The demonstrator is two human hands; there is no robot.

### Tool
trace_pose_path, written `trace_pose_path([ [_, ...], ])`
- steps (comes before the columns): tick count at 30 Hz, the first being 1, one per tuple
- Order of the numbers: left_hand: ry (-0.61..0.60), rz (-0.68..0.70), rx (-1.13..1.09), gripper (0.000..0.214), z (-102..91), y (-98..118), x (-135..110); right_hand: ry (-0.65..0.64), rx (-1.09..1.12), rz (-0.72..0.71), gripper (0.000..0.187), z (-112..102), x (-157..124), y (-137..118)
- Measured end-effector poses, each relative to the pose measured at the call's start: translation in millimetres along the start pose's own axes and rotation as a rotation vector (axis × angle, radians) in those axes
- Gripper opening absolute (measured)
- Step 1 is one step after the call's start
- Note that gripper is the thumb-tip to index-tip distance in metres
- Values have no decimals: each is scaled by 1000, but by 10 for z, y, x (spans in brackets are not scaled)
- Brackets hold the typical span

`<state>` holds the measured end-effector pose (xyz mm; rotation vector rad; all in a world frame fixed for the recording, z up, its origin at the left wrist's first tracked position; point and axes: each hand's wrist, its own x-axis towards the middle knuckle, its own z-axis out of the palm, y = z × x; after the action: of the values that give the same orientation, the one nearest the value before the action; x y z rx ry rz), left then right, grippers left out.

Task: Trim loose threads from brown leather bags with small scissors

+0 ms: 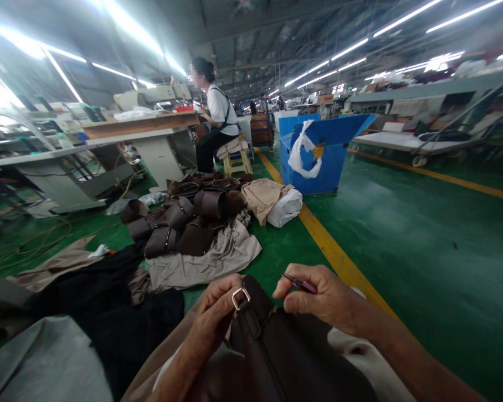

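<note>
A dark brown leather bag (276,357) lies on my lap at the bottom of the view. My left hand (213,318) is closed on its strap just below a metal buckle (240,298). My right hand (318,296) is closed in a pinch on a small pair of thread snips (299,283), whose tip points left toward the buckle. The two hands are a short way apart above the bag's top edge.
A pile of brown bags (184,220) rests on beige cloth (209,259) on the green floor. Black fabric (109,301) lies at left. A blue bin (322,151) stands beyond a yellow floor line (331,251). A person (216,123) sits at a work table (138,134).
</note>
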<state>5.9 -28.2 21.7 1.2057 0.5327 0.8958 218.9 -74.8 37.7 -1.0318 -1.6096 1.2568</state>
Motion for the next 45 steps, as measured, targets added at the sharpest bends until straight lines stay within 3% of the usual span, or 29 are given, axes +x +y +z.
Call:
trace_pose_path([
  [7, -101, -17, 185, 35, 6, -103, 68, 25, -74, 40, 12, 72, -66, -94],
  [13, -91, -161, 382, 40, 94, -44, 110, -12, -175, 159, 17, 96, -74, -34],
  [16, -56, -230, 341, 38, 116, -32, 129, 30, -146, 184, 19, 89, -56, 63],
  [22, -6, -234, 216, 36, 79, -93, 143, 141, -190, 150, 21, 87, -20, 163],
  [28, -75, -252, 253, 39, 48, -51, 135, 70, -148, 162, 25, 96, -4, 111],
  [36, -101, -257, 184, 40, 50, -64, 151, -86, 103, 217, 33, 69, 32, 76],
  [42, 79, -252, 95, 43, 81, -113, 171, -131, 103, 209, 32, 33, 14, 83],
  [45, 32, -290, 108, 36, 83, -83, 189, -121, 76, 205, 30, 31, 1, 76],
])
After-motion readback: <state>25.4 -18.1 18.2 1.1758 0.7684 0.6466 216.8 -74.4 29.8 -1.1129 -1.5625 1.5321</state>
